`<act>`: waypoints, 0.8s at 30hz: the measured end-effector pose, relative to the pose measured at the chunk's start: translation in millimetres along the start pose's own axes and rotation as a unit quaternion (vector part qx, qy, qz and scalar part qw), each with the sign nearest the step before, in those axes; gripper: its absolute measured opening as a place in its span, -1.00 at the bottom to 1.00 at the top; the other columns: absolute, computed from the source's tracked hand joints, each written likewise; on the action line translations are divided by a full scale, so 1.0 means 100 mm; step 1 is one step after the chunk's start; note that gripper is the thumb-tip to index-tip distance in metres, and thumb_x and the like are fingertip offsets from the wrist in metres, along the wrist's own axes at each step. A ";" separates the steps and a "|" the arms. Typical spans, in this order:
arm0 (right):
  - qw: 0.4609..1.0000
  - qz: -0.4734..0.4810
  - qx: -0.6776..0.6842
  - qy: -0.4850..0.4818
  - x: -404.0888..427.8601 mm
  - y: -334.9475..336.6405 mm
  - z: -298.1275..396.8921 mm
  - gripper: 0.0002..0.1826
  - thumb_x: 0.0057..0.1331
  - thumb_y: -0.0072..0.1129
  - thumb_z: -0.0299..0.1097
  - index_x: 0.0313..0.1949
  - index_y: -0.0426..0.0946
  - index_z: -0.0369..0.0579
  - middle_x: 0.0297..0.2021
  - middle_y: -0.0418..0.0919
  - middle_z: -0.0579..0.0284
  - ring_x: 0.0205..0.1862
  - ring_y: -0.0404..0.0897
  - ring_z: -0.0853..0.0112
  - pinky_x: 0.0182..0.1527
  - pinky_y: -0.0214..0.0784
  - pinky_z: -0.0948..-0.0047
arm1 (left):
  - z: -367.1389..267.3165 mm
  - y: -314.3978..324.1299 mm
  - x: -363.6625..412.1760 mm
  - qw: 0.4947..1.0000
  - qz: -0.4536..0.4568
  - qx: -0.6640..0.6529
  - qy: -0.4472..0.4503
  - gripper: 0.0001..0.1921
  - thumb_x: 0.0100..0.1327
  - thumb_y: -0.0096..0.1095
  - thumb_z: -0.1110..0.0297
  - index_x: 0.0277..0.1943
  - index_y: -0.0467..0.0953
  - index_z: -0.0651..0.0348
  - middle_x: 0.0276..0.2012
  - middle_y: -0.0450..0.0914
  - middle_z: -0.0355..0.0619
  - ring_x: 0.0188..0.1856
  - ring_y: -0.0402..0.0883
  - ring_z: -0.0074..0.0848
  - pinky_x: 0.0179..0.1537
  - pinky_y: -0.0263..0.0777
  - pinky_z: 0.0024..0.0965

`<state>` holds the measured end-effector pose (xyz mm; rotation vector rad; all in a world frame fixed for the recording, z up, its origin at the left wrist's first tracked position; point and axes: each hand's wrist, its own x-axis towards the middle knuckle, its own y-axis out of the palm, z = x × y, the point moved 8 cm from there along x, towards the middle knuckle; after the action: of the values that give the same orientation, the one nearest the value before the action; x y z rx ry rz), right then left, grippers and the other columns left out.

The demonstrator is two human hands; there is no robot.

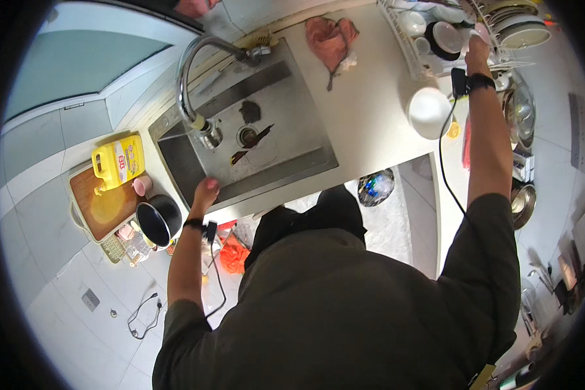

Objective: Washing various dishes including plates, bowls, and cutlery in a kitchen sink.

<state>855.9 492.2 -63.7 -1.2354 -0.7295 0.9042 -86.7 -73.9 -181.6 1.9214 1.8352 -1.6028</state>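
My right hand (pixel 477 48) reaches into the white wire dish rack (pixel 409 53) at the upper right, its fingers at a pale pink dish (pixel 481 33); whether they grip it is unclear. A bowl with a black outside (pixel 443 40) sits just left of that hand. My left hand (pixel 206 191) is by the near left corner of the stainless steel sink (pixel 292 170), and its hold cannot be made out. Chopsticks (pixel 251 144) lie across the sink drain, near a dark scrubber (pixel 250 111). Above the basin arches a chrome faucet (pixel 183 83).
A white bowl (pixel 429 113) and a pink cloth (pixel 327 41) are on the counter. Left of the sink are a yellow jug (pixel 122 163), a pink cup (pixel 142 185) and a black pot (pixel 158 221). Stacked plates (pixel 524 34) stand beyond the rack.
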 end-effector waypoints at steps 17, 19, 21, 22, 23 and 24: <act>0.904 0.283 0.315 0.062 -6.82 -0.14 1.25 -0.68 0.39 0.11 -0.38 0.07 0.49 -0.28 -0.13 0.65 0.10 -0.13 0.63 0.44 -0.05 0.49 0.46 | -0.36 1.12 1.42 0.807 0.112 0.498 0.295 -0.49 0.35 0.20 0.02 0.07 0.39 0.33 -0.08 0.60 0.10 -0.12 0.70 -0.17 -0.15 0.62 -0.21; 0.900 0.306 0.308 0.049 -7.10 -0.04 1.58 -0.70 0.39 0.11 -0.39 0.07 0.49 -0.26 -0.12 0.64 0.11 -0.10 0.63 0.43 -0.02 0.49 0.44 | -0.33 1.09 1.42 0.824 0.077 0.469 0.307 -0.55 0.34 0.20 0.09 0.06 0.41 0.34 -0.13 0.63 0.07 -0.16 0.71 -0.15 -0.18 0.62 -0.19; 0.881 0.332 0.336 0.035 -7.35 0.10 1.96 -0.72 0.38 0.14 -0.40 0.03 0.51 -0.22 -0.10 0.64 0.12 -0.07 0.63 0.39 0.01 0.47 0.43 | -0.19 1.17 1.44 0.812 0.087 0.478 0.323 -0.61 0.33 0.20 0.15 -0.01 0.47 0.34 -0.17 0.64 0.07 -0.18 0.71 -0.15 -0.20 0.62 -0.19; 0.882 0.360 0.305 0.006 -7.43 0.14 2.19 -0.73 0.37 0.15 -0.39 0.03 0.51 -0.18 -0.10 0.64 0.12 -0.07 0.64 0.39 0.00 0.47 0.42 | -0.16 1.21 1.45 0.800 0.096 0.487 0.337 -0.67 0.31 0.20 0.20 -0.08 0.52 0.34 -0.20 0.66 0.06 -0.20 0.72 -0.15 -0.21 0.62 -0.18; 0.874 0.372 0.313 -0.012 -7.53 0.26 2.35 -0.73 0.37 0.15 -0.38 0.03 0.52 -0.17 -0.10 0.64 0.12 -0.07 0.63 0.40 0.00 0.47 0.40 | -0.12 1.22 1.46 0.797 0.099 0.489 0.341 -0.67 0.31 0.20 0.20 -0.08 0.52 0.34 -0.20 0.66 0.06 -0.20 0.72 -0.15 -0.21 0.62 -0.18; 0.860 0.393 0.325 0.006 -7.64 0.35 2.52 -0.73 0.37 0.15 -0.36 0.01 0.53 -0.18 -0.10 0.65 0.12 -0.09 0.64 0.38 -0.01 0.47 0.39 | -0.10 1.26 1.45 0.784 0.105 0.501 0.352 -0.73 0.30 0.19 0.24 -0.15 0.56 0.30 -0.23 0.67 0.07 -0.22 0.72 -0.14 -0.22 0.61 -0.17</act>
<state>271.4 -61.2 -40.7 -0.8945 0.1649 1.6407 -19.9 -2.3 -347.2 3.3676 0.6682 -2.1922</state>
